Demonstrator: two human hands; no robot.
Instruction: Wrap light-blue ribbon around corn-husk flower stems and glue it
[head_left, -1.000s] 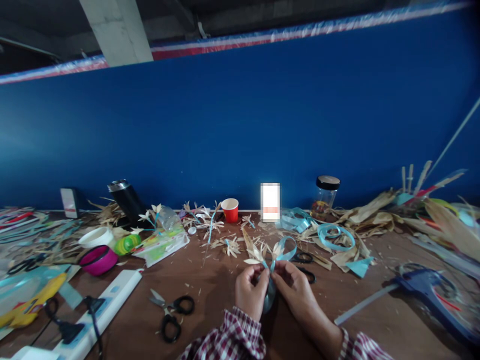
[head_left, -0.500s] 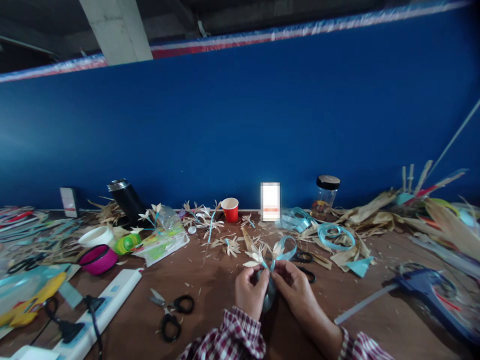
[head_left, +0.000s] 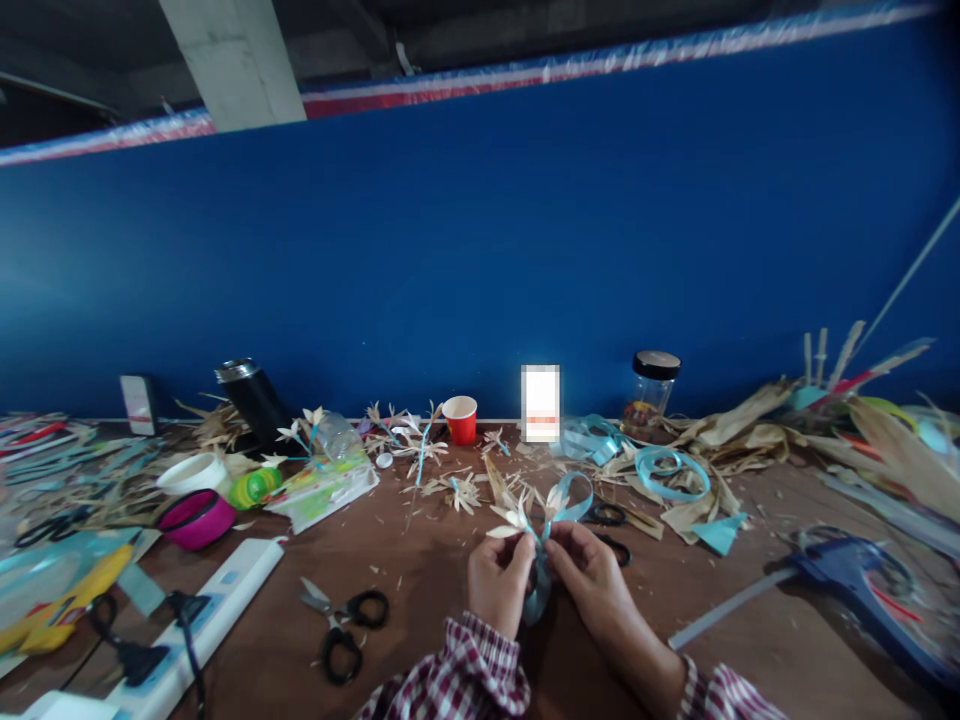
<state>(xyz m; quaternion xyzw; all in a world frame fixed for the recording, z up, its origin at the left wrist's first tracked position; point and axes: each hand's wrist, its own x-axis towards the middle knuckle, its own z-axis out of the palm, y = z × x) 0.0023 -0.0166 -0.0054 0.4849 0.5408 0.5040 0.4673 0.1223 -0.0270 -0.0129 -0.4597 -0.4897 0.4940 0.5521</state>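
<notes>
My left hand (head_left: 496, 582) is closed, thumb against fingers, on the stem of a pale dried-husk flower (head_left: 513, 516). Close beside it, my right hand (head_left: 596, 585) pinches the blue-wrapped stem of a second, smaller husk flower (head_left: 556, 499). A loop of light blue ribbon (head_left: 582, 503) curls up behind the right fingers, and more blue material hangs below between the hands. Fingers cover part of both stems. Black-handled scissors (head_left: 341, 640) lie partly open to the left of my left hand. Another black scissor handle (head_left: 615, 549) shows behind my right hand.
A blue glue gun (head_left: 855, 580) with a glue stick lies at the right. The left side holds a white power strip (head_left: 225, 590), a magenta bowl (head_left: 196, 520) and a black flask (head_left: 255, 400). A red paper cup (head_left: 463, 425) and a lidded jar (head_left: 655, 395) stand by the blue partition.
My left hand has shifted very slightly left, and a small gap between the hands has widened. Both hands keep their hold on the stems.
</notes>
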